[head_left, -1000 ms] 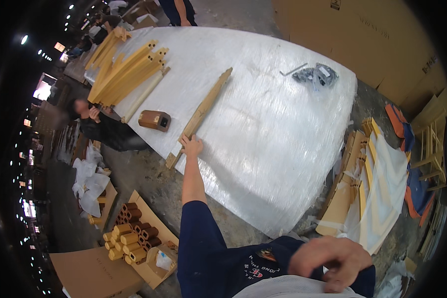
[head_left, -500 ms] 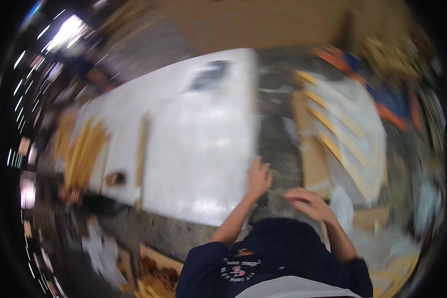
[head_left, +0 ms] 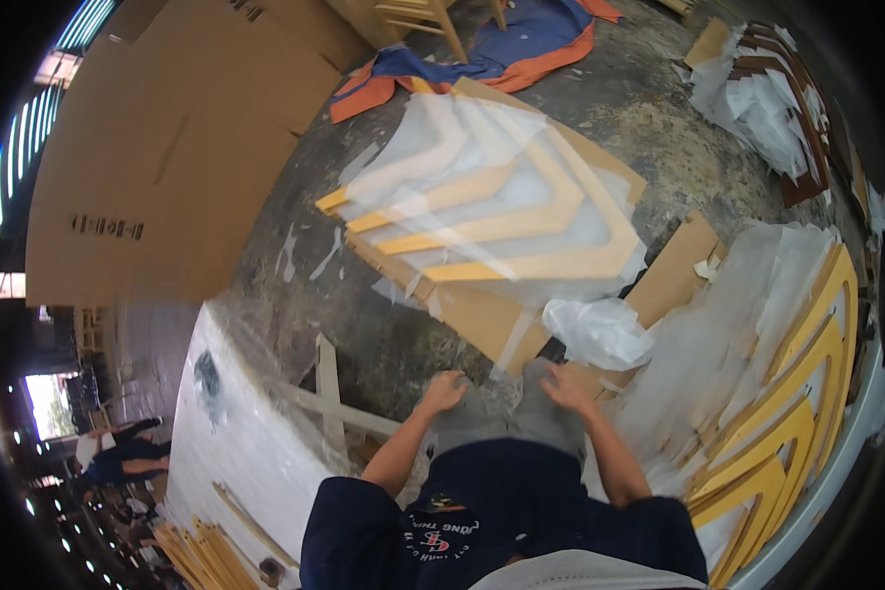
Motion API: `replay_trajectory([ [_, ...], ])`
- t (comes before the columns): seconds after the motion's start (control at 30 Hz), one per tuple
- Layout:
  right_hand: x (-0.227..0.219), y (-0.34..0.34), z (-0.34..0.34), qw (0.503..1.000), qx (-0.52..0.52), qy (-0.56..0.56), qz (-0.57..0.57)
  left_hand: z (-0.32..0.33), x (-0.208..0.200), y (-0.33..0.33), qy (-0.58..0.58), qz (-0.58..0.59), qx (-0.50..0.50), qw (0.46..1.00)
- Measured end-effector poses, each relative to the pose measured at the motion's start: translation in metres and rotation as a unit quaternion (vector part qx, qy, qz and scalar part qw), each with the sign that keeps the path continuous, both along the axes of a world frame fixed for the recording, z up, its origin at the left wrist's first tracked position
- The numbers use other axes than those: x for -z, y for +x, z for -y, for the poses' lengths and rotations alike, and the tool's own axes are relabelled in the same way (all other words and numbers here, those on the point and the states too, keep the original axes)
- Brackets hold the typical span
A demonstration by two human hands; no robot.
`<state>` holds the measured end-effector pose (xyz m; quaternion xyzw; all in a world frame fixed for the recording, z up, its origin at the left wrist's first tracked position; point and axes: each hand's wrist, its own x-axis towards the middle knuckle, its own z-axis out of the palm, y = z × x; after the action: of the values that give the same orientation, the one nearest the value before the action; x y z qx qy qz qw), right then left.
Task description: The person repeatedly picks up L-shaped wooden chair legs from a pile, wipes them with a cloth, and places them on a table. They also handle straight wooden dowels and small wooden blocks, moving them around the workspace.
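Note:
My left hand [head_left: 444,391] is closed at the left leg of my grey trousers [head_left: 492,425], fingers curled against the cloth. On the other leg, my right hand [head_left: 568,386] is likewise closed, seeming to pinch the fabric near the knee. Ahead on the floor lies a stack of light wooden angled frame pieces [head_left: 541,221], layered with thin white foam sheet. Brown cardboard [head_left: 487,334] sticks out beneath it. A crumpled white foam sheet [head_left: 600,332] lies at the stack's near right corner, just beyond my right hand.
More yellow wooden frames [head_left: 792,428] with foam stand at right. Dark brown frames [head_left: 806,128] lie farther back. A white-covered table [head_left: 236,433] holds wooden strips [head_left: 202,556] at left. A cardboard panel [head_left: 157,147] rises behind it. A blue-orange tarp [head_left: 531,44] lies far ahead; a person [head_left: 123,457] is far left.
My view has swung right, from the white table to the foam-layered frames. Both hands, earlier held apart with fingers loose, are now drawn in at my trouser legs.

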<state>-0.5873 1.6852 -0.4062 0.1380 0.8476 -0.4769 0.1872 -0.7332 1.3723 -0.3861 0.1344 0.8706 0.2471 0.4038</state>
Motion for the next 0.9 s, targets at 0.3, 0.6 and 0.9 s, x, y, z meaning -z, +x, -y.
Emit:
replay_trajectory([
  [0.3, 0.105, 0.027, 0.012, 0.944, 0.112, 0.011, 0.309, -0.071, 0.233, -0.328, -0.089, -0.274, 0.039, 0.957],
  [0.6, 0.131, -0.024, 0.094, 0.887, 0.217, 0.028, 0.406, -0.186, 0.338, -0.57, -0.07, -0.333, 0.097, 0.935],
  [0.9, 0.139, -0.061, 0.113, 0.879, 0.208, 0.068, 0.423, -0.24, 0.395, -0.575, -0.005, -0.357, 0.054, 0.933],
])
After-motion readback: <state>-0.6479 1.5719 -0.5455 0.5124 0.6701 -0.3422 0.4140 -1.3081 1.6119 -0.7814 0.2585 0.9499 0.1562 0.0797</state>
